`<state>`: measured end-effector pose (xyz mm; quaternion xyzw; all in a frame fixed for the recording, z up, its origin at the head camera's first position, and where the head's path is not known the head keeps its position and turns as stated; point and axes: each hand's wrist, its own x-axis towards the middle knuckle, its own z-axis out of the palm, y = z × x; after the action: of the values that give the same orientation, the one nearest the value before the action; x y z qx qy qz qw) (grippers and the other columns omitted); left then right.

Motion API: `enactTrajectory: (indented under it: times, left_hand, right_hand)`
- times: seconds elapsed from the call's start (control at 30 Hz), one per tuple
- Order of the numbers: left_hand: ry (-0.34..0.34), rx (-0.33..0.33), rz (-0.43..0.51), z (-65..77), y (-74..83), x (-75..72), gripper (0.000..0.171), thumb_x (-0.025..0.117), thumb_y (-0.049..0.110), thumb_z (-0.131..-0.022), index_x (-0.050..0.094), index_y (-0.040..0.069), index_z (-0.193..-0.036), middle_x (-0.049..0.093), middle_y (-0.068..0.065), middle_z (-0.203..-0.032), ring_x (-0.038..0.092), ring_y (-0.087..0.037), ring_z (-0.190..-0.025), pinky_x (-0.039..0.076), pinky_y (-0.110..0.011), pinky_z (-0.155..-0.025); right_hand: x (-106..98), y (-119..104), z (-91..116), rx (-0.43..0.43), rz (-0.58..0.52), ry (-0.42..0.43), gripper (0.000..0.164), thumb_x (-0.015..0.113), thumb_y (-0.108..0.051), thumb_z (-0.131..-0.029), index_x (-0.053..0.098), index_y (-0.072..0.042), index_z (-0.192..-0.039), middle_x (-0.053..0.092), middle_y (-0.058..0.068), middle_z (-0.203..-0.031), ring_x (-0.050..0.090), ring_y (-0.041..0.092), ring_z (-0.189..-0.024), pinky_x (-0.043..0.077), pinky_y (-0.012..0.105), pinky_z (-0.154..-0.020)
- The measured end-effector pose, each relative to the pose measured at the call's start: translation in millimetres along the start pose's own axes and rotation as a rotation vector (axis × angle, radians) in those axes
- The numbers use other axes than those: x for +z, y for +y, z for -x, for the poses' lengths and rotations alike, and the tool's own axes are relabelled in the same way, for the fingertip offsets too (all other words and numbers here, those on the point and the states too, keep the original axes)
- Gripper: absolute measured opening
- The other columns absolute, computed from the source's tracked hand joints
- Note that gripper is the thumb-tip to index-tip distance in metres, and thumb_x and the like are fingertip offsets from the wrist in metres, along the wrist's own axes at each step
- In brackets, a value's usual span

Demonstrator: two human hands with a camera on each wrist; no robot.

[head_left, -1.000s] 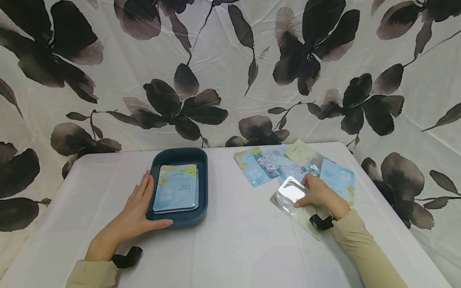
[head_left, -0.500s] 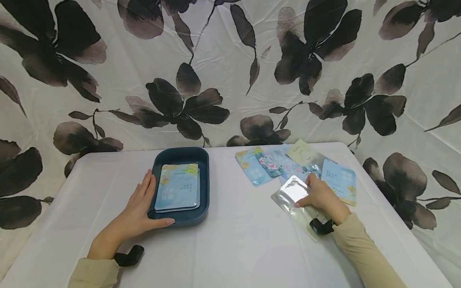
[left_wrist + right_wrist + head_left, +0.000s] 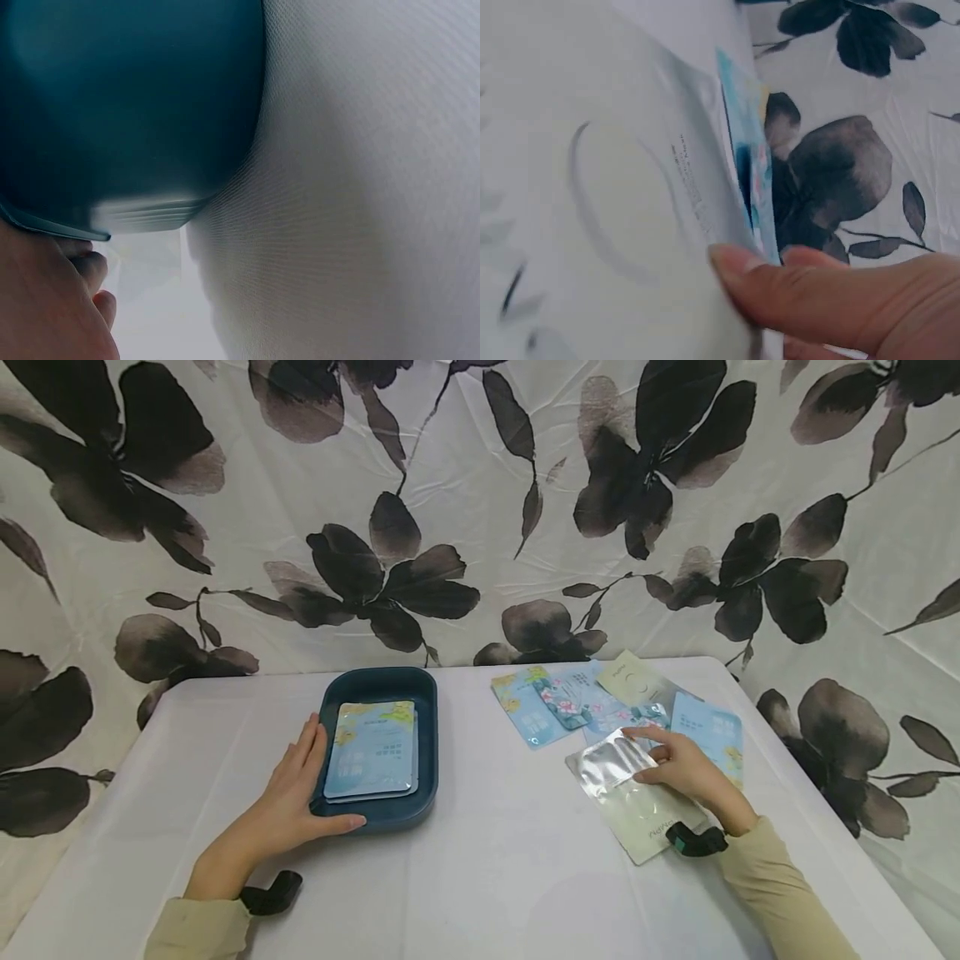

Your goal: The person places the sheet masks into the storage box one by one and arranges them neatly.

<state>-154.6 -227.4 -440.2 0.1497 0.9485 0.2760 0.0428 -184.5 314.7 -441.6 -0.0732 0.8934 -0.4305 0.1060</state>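
My left hand (image 3: 281, 802) lies along the left side of a dark blue tray (image 3: 428, 743), fingers straight against its wall and thumb at the front corner. In the left wrist view, the tray's outer wall (image 3: 135, 97) fills the upper left. Blue sheet mask packets (image 3: 371, 756) are stacked inside the tray. At the right, my right hand (image 3: 693, 770) pinches a pale green and silver sheet mask packet (image 3: 630, 818) by its right edge. The right wrist view shows the thumb on the face of this packet (image 3: 622, 202) and fingers partly hidden behind it.
Behind my right hand lie more sheet mask packets: a blue one with yellow flowers (image 3: 525, 710), a pink-flowered one (image 3: 564, 700), a pale green one (image 3: 626, 675) and a blue one (image 3: 708, 731). A floral cloth (image 3: 450, 510) hangs behind the white table (image 3: 480, 860).
My right hand has shifted slightly right and its fingers now hold the pale green packet's right edge, uncovering more of its face. The left hand stays at the tray.
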Motion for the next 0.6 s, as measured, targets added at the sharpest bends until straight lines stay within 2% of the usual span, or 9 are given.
enactTrajectory:
  times: [0.07,0.1,0.17,0.23,0.33,0.4,0.5,0.6]
  left_hand:
    - [0.001,-0.001,-0.001,-0.1,0.0,0.6,0.135,0.081,0.059,-0.072,-0.007,0.001,-0.157,-0.020,-0.013,-0.164,-0.005,-0.051,-0.146,0.007,-0.073,-0.110]
    - [0.002,0.000,0.000,-0.1,0.0,1.0,0.135,0.081,0.059,-0.072,-0.007,0.002,-0.157,-0.019,-0.013,-0.164,-0.005,-0.051,-0.146,0.007,-0.073,-0.110]
    - [0.004,-0.001,0.001,-0.1,-0.1,1.6,0.135,0.081,0.058,-0.072,-0.007,0.002,-0.157,-0.019,-0.013,-0.164,-0.005,-0.051,-0.146,0.007,-0.074,-0.109]
    - [0.005,-0.004,0.003,0.3,-0.2,2.2,0.135,0.081,0.058,-0.072,-0.007,0.002,-0.157,-0.019,-0.012,-0.164,-0.004,-0.052,-0.146,0.008,-0.075,-0.109]
    - [0.003,-0.011,0.005,1.3,-0.4,2.5,0.135,0.081,0.059,-0.072,-0.007,0.002,-0.157,-0.020,-0.012,-0.164,-0.004,-0.053,-0.145,0.008,-0.076,-0.108]
    - [0.003,-0.013,0.005,1.7,-0.9,2.5,0.135,0.081,0.060,-0.072,-0.007,0.003,-0.157,-0.020,-0.011,-0.164,-0.004,-0.053,-0.145,0.009,-0.076,-0.107]
    - [0.000,-0.013,0.004,1.6,-1.6,2.4,0.136,0.081,0.061,-0.072,-0.007,0.003,-0.158,-0.021,-0.010,-0.164,-0.004,-0.053,-0.145,0.009,-0.076,-0.107]
    - [0.004,-0.014,-0.003,1.2,-3.0,1.9,0.136,0.080,0.062,-0.071,-0.007,0.004,-0.158,-0.021,-0.010,-0.164,-0.005,-0.053,-0.146,0.009,-0.076,-0.107]
  right_hand:
    - [-0.2,1.5,0.9,-0.013,-0.054,-0.013,0.052,0.075,-0.001,-0.083,0.061,0.002,-0.133,0.063,0.029,-0.118,0.061,0.032,-0.099,0.049,0.023,-0.067]
    - [-0.2,2.2,1.1,-0.018,-0.083,-0.022,0.048,0.074,-0.002,-0.085,0.062,0.003,-0.131,0.057,0.029,-0.131,0.056,0.037,-0.114,0.050,0.022,-0.073]
    - [0.6,2.6,0.3,-0.020,-0.141,-0.042,0.041,0.072,-0.003,-0.087,0.064,0.006,-0.127,0.051,0.029,-0.140,0.049,0.039,-0.126,0.051,0.021,-0.080]
    - [2.3,2.6,-2.2,-0.011,-0.212,-0.065,0.040,0.070,-0.003,-0.089,0.063,0.008,-0.127,0.049,0.030,-0.141,0.054,0.033,-0.121,0.052,0.022,-0.080]
    - [7.0,1.2,-8.1,0.003,-0.341,-0.120,0.041,0.066,-0.001,-0.092,0.058,0.011,-0.130,0.046,0.032,-0.142,0.064,0.022,-0.101,0.057,0.029,-0.076]
    - [10.9,-0.4,-12.6,0.009,-0.414,-0.156,0.042,0.064,-0.001,-0.094,0.055,0.012,-0.132,0.043,0.033,-0.143,0.068,0.020,-0.093,0.058,0.032,-0.076]
    - [17.2,-4.7,-19.3,0.007,-0.489,-0.193,0.043,0.061,0.000,-0.095,0.053,0.012,-0.135,0.041,0.032,-0.145,0.069,0.022,-0.091,0.059,0.034,-0.076]
    - [24.0,-10.9,-26.4,0.022,-0.534,-0.190,0.042,0.062,-0.001,-0.095,0.055,0.009,-0.136,0.044,0.025,-0.146,0.069,0.022,-0.095,0.059,0.034,-0.077]
